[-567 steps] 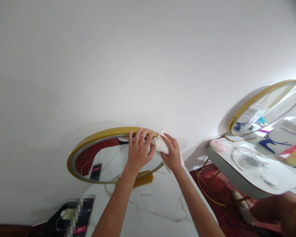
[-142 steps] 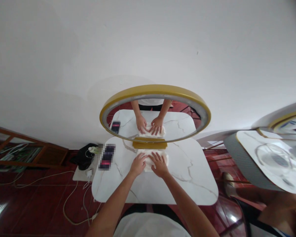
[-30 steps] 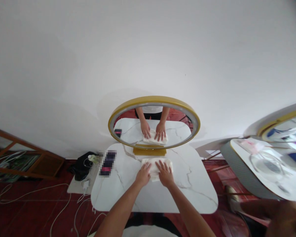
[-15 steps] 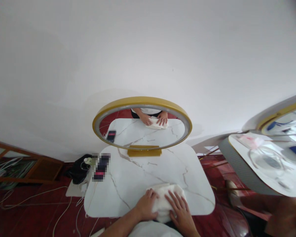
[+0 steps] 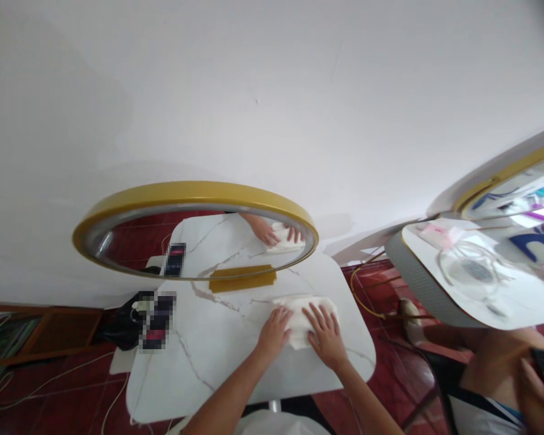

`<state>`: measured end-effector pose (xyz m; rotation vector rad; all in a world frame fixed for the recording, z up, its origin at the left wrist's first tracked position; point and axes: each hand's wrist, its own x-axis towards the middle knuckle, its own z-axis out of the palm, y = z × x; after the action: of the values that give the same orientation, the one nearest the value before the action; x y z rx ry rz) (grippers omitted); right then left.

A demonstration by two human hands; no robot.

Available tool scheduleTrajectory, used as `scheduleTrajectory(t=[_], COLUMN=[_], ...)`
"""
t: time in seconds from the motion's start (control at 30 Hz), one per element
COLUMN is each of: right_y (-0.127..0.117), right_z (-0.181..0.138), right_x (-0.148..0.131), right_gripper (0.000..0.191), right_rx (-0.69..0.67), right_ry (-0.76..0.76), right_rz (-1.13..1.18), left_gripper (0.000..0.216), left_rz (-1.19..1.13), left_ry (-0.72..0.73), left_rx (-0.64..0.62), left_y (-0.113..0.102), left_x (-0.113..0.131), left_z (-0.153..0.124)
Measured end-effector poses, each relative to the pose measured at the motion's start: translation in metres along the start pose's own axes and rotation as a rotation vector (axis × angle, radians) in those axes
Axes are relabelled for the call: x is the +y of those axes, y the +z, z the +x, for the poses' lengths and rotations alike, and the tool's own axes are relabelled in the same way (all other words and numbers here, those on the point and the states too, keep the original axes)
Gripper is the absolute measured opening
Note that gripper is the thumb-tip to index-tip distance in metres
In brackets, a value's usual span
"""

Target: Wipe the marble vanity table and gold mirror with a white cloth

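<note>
A folded white cloth [image 5: 301,341] lies flat on the right part of a white marble-patterned table [image 5: 229,347]. My left hand [image 5: 274,332] rests on the cloth's left side, its fingers laid over the edge. On the right part of the cloth, my right hand [image 5: 324,333] presses down with its fingers spread. Both palms face down, and neither hand is closed round the cloth. Beyond the hands stands an oval gold-framed mirror [image 5: 199,192] on a gold base [image 5: 242,279]; it reflects the hands and cloth.
A blurred-out dark item [image 5: 158,323] lies at the table's left edge. Cables and a black bag [image 5: 122,329] are on the left. At right, a second table [image 5: 521,302] bears a coiled cable and a pink packet [image 5: 439,234]. Below it a seated person's leg [image 5: 439,338] shows.
Both hands and the cloth have moved forward across the table, away from the front edge toward the mirror base. The view has shifted, so the mirror appears farther left.
</note>
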<state>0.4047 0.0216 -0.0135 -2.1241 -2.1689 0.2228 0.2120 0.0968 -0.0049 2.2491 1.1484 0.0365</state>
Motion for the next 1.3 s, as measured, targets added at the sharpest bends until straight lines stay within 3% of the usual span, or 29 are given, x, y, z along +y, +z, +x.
scheduleTrajectory(t=[0.2,0.4,0.57,0.7,0.93,1.3], right_y=[-0.012,-0.017,-0.018,-0.020,-0.022,-0.011], right_z=[0.067,0.119,0.138,0.137,0.097,-0.022], right_x=[0.032,0.060,0.081,0.097,0.109,0.078], right_gripper=[0.064,0.065,0.066,0.063,0.060,0.060], right_rx=[0.004,0.017,0.086,0.093,0.093,0.069], right_ry=[0.044,-0.015,-0.064,-0.048,-0.020,0.014], right_rz=[-0.020,-0.047,-0.050,-0.061,-0.073,-0.069], left_gripper=[0.056,0.059,0.058,0.057,0.057,0.061], left_rz=[0.037,0.067,0.051,-0.004,0.015,-0.032], left_ry=[-0.068,-0.075,-0.030,-0.040,-0.040,0.064], left_rx=[0.033,0.105,0.111,0.110,0.145,0.137], left_y=[-0.003,-0.014,-0.028,-0.024,0.003,0.045], left_x=[0.007,0.005,0.009,0.023,0.056,0.077], left_z=[0.068,0.115,0.138,0.145,0.121,0.010])
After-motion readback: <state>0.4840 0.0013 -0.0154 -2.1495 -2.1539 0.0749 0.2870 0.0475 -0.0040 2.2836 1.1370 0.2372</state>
